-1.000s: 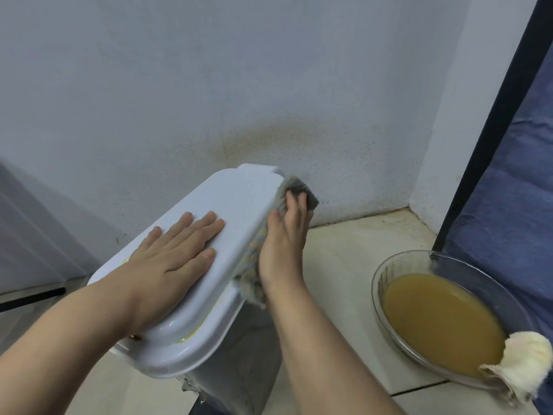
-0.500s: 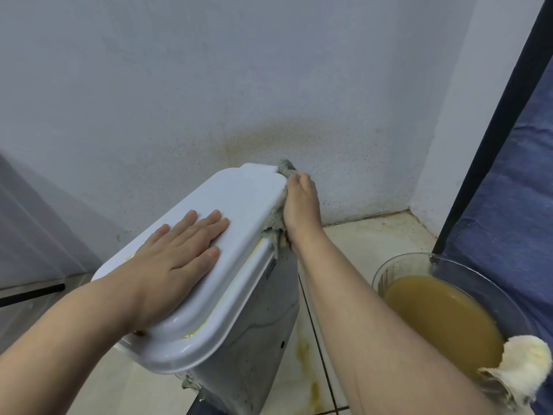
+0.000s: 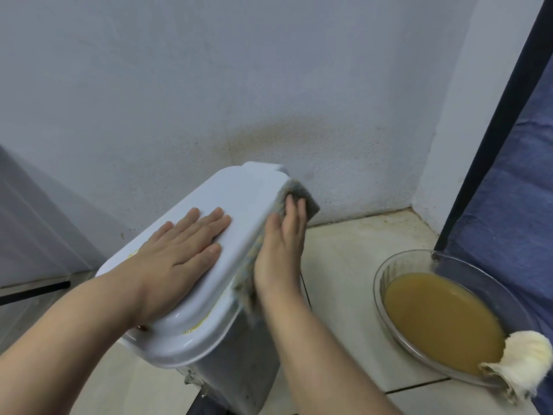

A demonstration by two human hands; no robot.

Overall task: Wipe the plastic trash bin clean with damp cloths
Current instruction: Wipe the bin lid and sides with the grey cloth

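The floor [image 3: 353,265] is pale glazed tile with dark grout lines and brownish grime where it meets the wall [image 3: 209,85], a matte, finely speckled white surface filling the upper half of the frame. A hazy yellow-brown stain [image 3: 284,139] sits on the wall at centre, just above the bin [image 3: 239,354]. The bin stands on the floor at lower centre, close to the wall; its body is grey, smudged plastic. Its lid [image 3: 239,199] is smooth, glossy white plastic, a rounded rectangle with a raised rim, and yellow residue lies in the groove near its lower edge. The left hand [image 3: 179,253] lies flat on top of the lid, fingers straight and slightly spread, palm down. The right hand [image 3: 281,250] is flat too, fingers straight and together, pressing a grey cloth [image 3: 309,205] against the lid's right edge. The cloth is coarse and frayed, and it hangs down past the rim. At lower right a clear glass bowl [image 3: 419,259], oval and shallow, rests on the floor, holding murky ochre liquid [image 3: 440,322]. A fluffy cream rag [image 3: 526,360] is draped over its near rim. A dark slanted post [image 3: 495,124] and blue woven fabric [image 3: 514,205] fill the right edge.
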